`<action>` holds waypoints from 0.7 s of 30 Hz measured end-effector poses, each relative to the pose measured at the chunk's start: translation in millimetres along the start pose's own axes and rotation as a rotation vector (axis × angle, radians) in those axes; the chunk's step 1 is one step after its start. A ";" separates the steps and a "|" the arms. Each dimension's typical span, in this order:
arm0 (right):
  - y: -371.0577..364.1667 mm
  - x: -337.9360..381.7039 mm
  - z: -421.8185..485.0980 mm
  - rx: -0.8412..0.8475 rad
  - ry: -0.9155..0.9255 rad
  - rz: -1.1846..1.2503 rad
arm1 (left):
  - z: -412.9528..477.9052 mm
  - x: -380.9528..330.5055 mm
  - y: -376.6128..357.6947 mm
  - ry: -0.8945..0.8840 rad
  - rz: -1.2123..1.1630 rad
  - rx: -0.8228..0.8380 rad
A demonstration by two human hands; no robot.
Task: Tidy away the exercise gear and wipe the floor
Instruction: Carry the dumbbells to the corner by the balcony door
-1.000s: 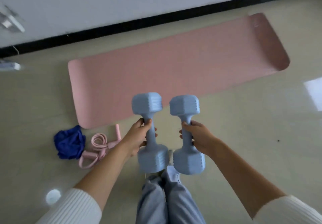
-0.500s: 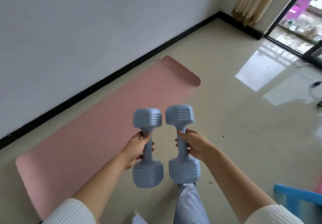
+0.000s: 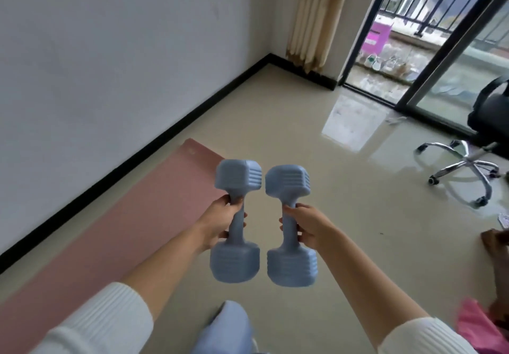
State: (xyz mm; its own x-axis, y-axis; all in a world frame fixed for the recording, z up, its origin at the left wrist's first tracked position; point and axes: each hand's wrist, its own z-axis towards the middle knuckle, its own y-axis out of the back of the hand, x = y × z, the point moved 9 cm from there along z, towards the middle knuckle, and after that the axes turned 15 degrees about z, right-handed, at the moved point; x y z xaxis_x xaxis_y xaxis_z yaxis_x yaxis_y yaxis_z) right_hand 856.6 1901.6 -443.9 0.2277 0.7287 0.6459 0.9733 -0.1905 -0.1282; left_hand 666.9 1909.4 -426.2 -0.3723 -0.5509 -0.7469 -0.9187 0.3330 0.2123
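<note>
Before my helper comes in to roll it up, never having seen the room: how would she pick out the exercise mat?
Find the white wall with black skirting on the left. The mat lies flat on the beige floor alongside it. It is a long pink strip, unlike the two blue dumbbells held nearby.

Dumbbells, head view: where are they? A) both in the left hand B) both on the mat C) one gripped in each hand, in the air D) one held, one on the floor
C: the left hand grips the left dumbbell by its handle, the right hand the right dumbbell, both in the air.
</note>
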 end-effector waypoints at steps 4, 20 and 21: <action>44.6 88.5 70.8 -0.061 0.045 0.054 | 100.8 -89.6 -16.9 -0.049 0.038 0.020; 174.5 469.0 361.2 -0.203 0.076 0.279 | 494.7 -433.2 -76.9 -0.056 0.159 0.169; 184.1 493.4 382.2 -0.209 0.081 0.281 | 521.0 -455.5 -81.5 -0.066 0.160 0.168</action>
State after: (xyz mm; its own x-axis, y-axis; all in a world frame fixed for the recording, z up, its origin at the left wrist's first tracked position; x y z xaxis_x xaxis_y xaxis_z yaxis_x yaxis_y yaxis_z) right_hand 1159.5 2477.5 -436.5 0.4746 0.5755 0.6660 0.8439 -0.5127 -0.1583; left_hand 980.1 2531.9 -431.6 -0.4969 -0.4314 -0.7530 -0.8117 0.5380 0.2274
